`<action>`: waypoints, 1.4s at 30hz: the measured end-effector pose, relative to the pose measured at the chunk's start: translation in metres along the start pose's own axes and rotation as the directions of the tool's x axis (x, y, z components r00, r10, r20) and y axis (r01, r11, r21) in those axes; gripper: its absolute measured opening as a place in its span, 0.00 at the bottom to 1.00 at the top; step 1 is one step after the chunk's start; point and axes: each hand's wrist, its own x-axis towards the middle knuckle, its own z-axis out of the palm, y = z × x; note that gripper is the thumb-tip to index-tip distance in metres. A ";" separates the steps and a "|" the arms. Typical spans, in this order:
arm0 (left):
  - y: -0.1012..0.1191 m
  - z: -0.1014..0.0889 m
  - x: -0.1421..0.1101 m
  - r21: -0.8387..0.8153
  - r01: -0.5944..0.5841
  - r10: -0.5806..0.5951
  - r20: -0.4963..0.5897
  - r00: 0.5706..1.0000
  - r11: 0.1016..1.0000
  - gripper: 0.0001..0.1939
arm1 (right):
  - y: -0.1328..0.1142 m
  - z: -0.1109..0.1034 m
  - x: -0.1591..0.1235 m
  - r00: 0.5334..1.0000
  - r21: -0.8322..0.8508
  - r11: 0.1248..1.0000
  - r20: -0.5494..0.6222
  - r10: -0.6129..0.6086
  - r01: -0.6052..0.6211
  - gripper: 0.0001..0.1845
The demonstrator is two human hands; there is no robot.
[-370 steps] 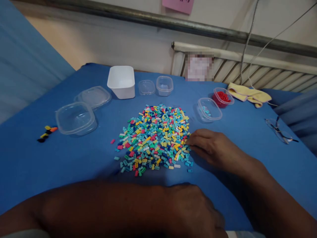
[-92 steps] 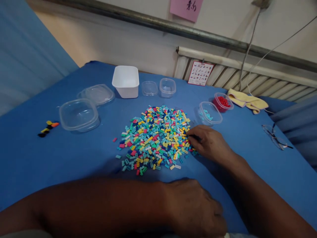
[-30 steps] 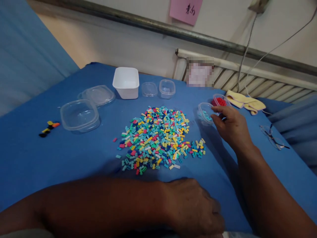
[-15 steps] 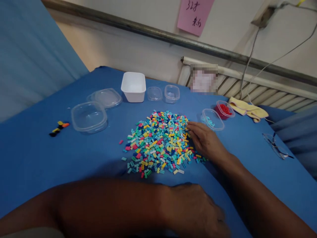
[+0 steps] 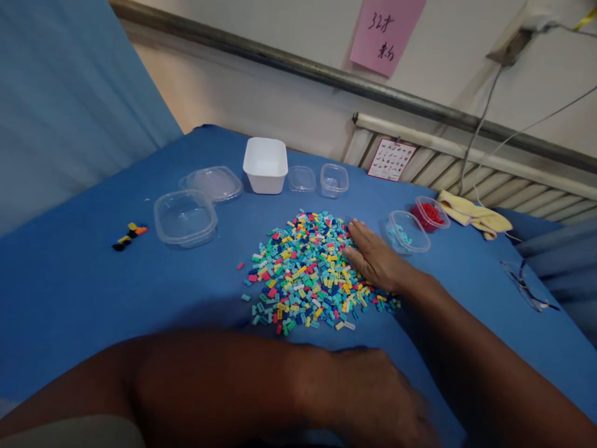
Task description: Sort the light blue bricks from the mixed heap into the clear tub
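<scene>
A wide pile of small coloured building bricks (image 5: pixel 303 267) lies on the blue cloth. My right hand (image 5: pixel 375 255) rests flat at the pile's right edge, fingers stretched out and touching bricks, with nothing gripped. Low in the view, my left forearm reaches across to the right, and my left hand (image 5: pixel 373 398) hovers near the front edge, its back toward me. The left fingers are blurred and hidden, so what they hold, if anything, does not show. Right of the pile stand a clear tub with light-blue bricks (image 5: pixel 408 233) and a tub with red bricks (image 5: pixel 430 214).
At the back are a white tub (image 5: pixel 265 165), a small clear tub (image 5: pixel 334 180) and a flat lid (image 5: pixel 301 179). A larger clear tub (image 5: pixel 185 218) and lid (image 5: pixel 217 183) sit left, near a black-and-yellow brick figure (image 5: pixel 129 236). Glasses (image 5: pixel 529 286) and a yellow cloth (image 5: pixel 476 213) lie right.
The whole view has shifted slightly, moving the scene to the right. My right hand's fingers have spread and flattened at the pile's edge. My left hand stays low in front.
</scene>
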 end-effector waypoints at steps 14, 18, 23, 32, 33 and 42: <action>0.002 -0.006 0.002 0.113 -0.019 0.023 -0.042 0.999 0.993 0.12 | -0.028 -0.010 -0.132 0.994 -0.147 0.986 0.085 -0.062 0.074 0.49; 0.000 -0.005 0.004 0.204 -0.080 0.104 -0.109 0.989 0.976 0.08 | -0.032 -0.018 -0.148 0.990 -0.136 0.984 0.096 -0.102 0.114 0.48; 0.000 -0.006 0.004 0.229 -0.084 0.117 -0.134 0.984 0.970 0.10 | -0.034 -0.021 -0.148 0.977 -0.126 0.976 0.142 -0.158 0.176 0.46; 0.004 -0.007 0.000 0.140 -0.004 0.016 -0.083 0.996 0.990 0.10 | -0.029 -0.059 -0.113 0.968 0.037 0.970 0.070 -0.242 0.240 0.27; 0.005 -0.007 -0.001 0.127 0.007 0.004 -0.084 0.996 0.992 0.09 | -0.026 -0.067 -0.106 0.979 0.054 0.978 -0.022 -0.202 0.203 0.23; 0.005 -0.005 -0.003 0.099 0.024 -0.020 -0.041 0.999 0.995 0.08 | -0.015 -0.050 -0.036 0.957 -0.003 0.979 -0.208 0.201 -0.206 0.08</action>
